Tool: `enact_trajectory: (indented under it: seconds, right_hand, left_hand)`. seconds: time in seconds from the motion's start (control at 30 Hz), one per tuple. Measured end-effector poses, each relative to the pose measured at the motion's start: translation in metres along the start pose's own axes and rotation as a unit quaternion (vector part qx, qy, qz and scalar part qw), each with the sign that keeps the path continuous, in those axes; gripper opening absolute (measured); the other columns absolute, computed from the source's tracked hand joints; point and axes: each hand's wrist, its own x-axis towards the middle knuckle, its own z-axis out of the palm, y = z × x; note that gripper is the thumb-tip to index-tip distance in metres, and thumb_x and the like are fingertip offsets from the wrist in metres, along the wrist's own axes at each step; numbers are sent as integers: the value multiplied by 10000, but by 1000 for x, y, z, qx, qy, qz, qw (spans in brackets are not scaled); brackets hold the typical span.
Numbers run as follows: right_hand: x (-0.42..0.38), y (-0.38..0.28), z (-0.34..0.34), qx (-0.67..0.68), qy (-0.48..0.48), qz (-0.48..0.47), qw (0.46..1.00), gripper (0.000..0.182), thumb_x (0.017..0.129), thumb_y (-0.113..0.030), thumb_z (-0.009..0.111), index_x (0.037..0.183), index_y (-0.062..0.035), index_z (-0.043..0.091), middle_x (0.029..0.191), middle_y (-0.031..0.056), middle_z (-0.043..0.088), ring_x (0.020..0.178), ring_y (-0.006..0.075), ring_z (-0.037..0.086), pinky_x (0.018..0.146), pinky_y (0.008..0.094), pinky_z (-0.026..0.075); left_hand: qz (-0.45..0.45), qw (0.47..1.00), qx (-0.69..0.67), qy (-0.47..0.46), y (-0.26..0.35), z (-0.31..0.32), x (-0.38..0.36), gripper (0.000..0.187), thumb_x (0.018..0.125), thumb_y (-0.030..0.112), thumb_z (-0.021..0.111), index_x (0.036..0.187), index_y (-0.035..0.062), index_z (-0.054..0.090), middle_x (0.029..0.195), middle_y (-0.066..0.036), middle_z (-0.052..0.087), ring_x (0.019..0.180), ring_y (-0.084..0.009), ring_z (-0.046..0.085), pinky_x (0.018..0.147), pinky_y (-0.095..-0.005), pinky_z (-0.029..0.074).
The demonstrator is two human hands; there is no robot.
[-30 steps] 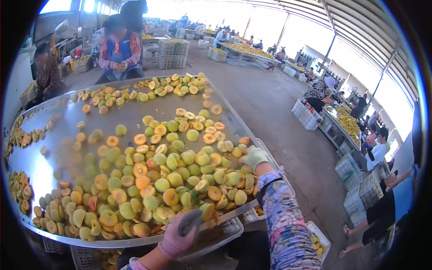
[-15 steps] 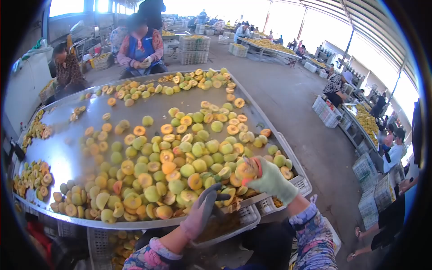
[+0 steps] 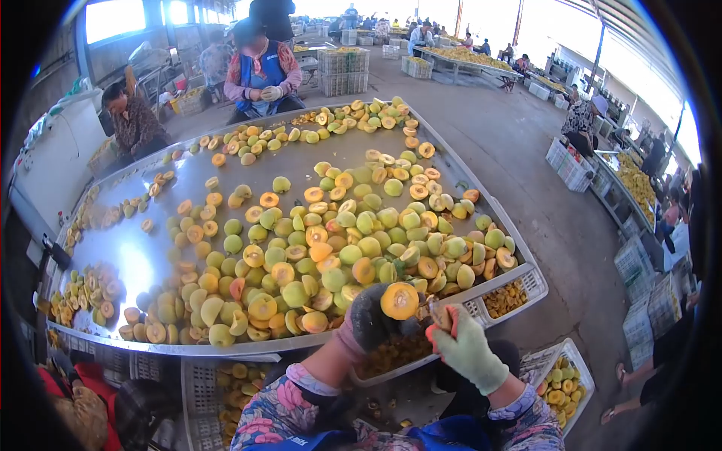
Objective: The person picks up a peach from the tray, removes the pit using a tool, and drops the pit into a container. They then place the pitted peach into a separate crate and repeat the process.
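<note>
Here are the fingers: the left hand [image 3: 367, 322], in a pink glove with dark grey fingers, has them clamped on a fruit half [image 3: 399, 301], its orange cut face open to the camera at the hand's two o'clock. Over at the left hand's four o'clock, the right hand [image 3: 468, 349], pale green glove, pinches a small brownish piece [image 3: 442, 316] between thumb and fingers, near the fruit; what it is, I cannot tell. Both hands are just off the near rim of the metal table [image 3: 301, 158], and a heap of cut fruit [image 3: 331, 248] spreads from their nine round to one o'clock. At the right hand's two, a white basket [image 3: 532, 286] holds brownish bits; at four, a crate [image 3: 583, 370] holds yellow-green pieces. Far out at eleven, a person in a blue vest [image 3: 265, 71] sits, hands together.
</note>
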Motion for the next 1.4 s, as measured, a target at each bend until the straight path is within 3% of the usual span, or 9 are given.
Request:
enact_trajectory:
  seconds: [0.2, 0.23, 0.27, 0.3, 0.37, 0.67, 1.0, 1.07, 1.4]
  right_hand:
    - [14, -21, 8, -100, -20, -28, 994, 269, 905, -206, 675, 1061, -36, 538, 867, 213, 668, 832, 413, 670, 688, 431, 539]
    - [18, -20, 11, -149, -8, -77, 986, 268, 904, -209, 672, 1056, -32, 539, 861, 207, 673, 799, 407, 673, 672, 437, 542]
    - [21, -20, 12, -198, 5, -126, 972, 268, 904, -212, 668, 1050, -28, 540, 855, 201, 677, 765, 401, 676, 657, 443, 545]
    - [24, -22, 13, -197, 3, -126, 972, 268, 904, -212, 668, 1050, -28, 540, 855, 201, 677, 765, 401, 676, 657, 443, 545]
    - [27, -26, 15, -246, -7, -121, 962, 283, 886, -189, 681, 1073, -24, 547, 858, 213, 669, 763, 416, 667, 658, 465, 539]
    - [33, -29, 30, -383, -28, -77, 920, 254, 887, -167, 637, 1044, 0, 527, 825, 204, 657, 724, 392, 668, 630, 470, 535]
    - [30, -9, 31, -216, -114, -96, 965, 322, 886, -159, 620, 1097, 37, 476, 804, 228, 642, 702, 404, 665, 600, 466, 537]
    - [31, -14, 30, -46, -205, 102, 972, 360, 886, -158, 610, 1120, 67, 454, 780, 250, 636, 711, 426, 662, 616, 473, 538]
    - [27, -7, 41, -235, -169, -55, 956, 465, 893, -154, 611, 1187, 145, 412, 804, 277, 644, 740, 436, 669, 634, 482, 532]
  left_hand:
    - [66, 971, 226, 38, -48, -5, 0, 478, 908, 109, 712, 1331, -11, 523, 1189, -134, 678, 1123, -210, 644, 943, -366, 547]
    - [-78, 982, -163, 46, -43, -9, 3, 519, 909, 82, 705, 1378, 27, 489, 1209, -147, 665, 1129, -220, 637, 946, -370, 543]
    - [-208, 824, -525, 47, -40, -11, 5, 569, 910, 55, 698, 1425, 64, 455, 1229, -161, 653, 1135, -230, 631, 950, -374, 538]
    - [-208, 824, -525, 49, -40, -9, 4, 569, 910, 55, 698, 1425, 64, 455, 1229, -161, 653, 1135, -230, 631, 950, -374, 538]
    - [112, 994, -16, -10, -42, -4, 3, 706, 902, 38, 705, 1501, 187, 362, 1285, -177, 615, 1128, -282, 633, 946, -399, 537]
    - [15, 967, 249, 55, -23, -4, 8, 476, 842, 109, 742, 1281, 67, 564, 1122, -162, 686, 1006, -273, 678, 878, -391, 531]
    - [115, 937, 319, 86, -47, -7, 10, 346, 835, 219, 743, 1113, 43, 635, 934, -112, 726, 867, -283, 715, 847, -359, 541]
    - [54, 977, 188, 87, -48, -8, 11, 345, 842, 237, 744, 1092, 37, 615, 911, -112, 733, 846, -278, 721, 834, -352, 549]
    - [88, 952, 277, 95, -30, -2, 8, 399, 795, 240, 786, 1077, 31, 597, 927, -66, 747, 847, -279, 730, 787, -352, 563]
